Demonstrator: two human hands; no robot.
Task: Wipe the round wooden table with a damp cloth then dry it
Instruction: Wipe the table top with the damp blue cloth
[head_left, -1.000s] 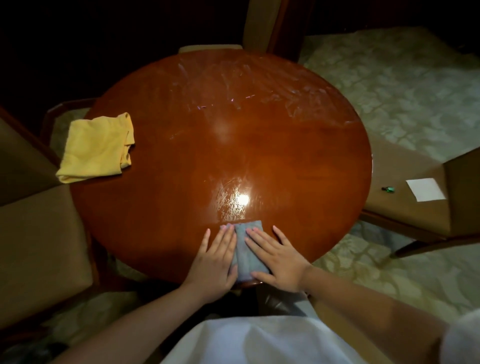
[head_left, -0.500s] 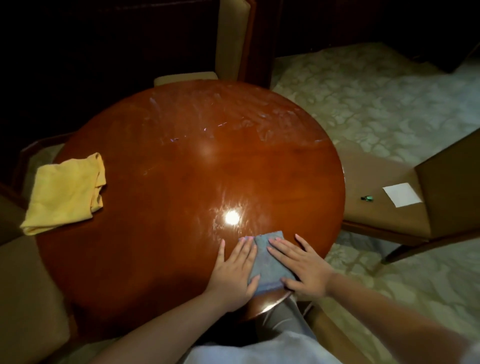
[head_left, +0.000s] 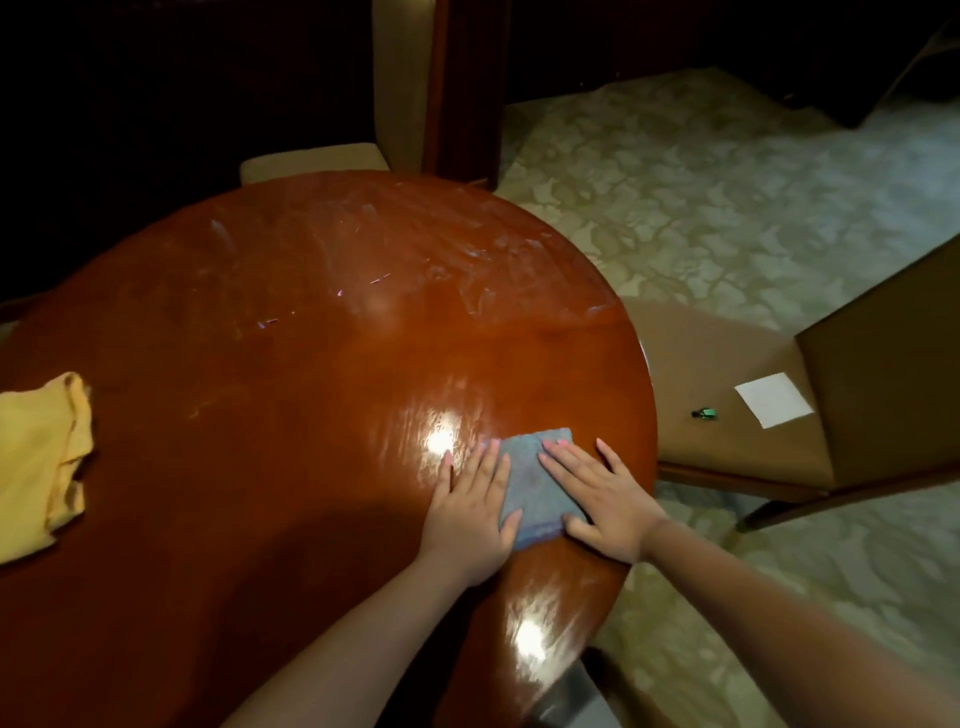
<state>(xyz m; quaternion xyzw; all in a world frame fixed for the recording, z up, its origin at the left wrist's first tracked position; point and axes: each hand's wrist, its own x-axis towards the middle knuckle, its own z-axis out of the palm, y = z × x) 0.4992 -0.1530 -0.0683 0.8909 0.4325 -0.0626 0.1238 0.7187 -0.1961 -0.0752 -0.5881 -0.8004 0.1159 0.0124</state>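
Near the right edge of the round wooden surface (head_left: 291, 364), a folded blue-grey cloth (head_left: 535, 488) lies flat under both hands. On its left part the left hand (head_left: 467, 512) presses down with fingers straight and together, the thumb lying across the cloth's near edge. From the other side the right hand (head_left: 602, 499) rests on it with fingers spread and flat, the little finger reaching onto bare wood. Glossy streaks and two bright light reflections show on the wood around and in front of the cloth, with duller smears toward the far rim. Well apart, at the left edge, a crumpled yellow cloth (head_left: 36, 462) sits on the wood. Just beside the surface on the right stands a tan chair (head_left: 727, 364), its seat holding a white paper square (head_left: 774, 400) and a small green object (head_left: 705, 413).
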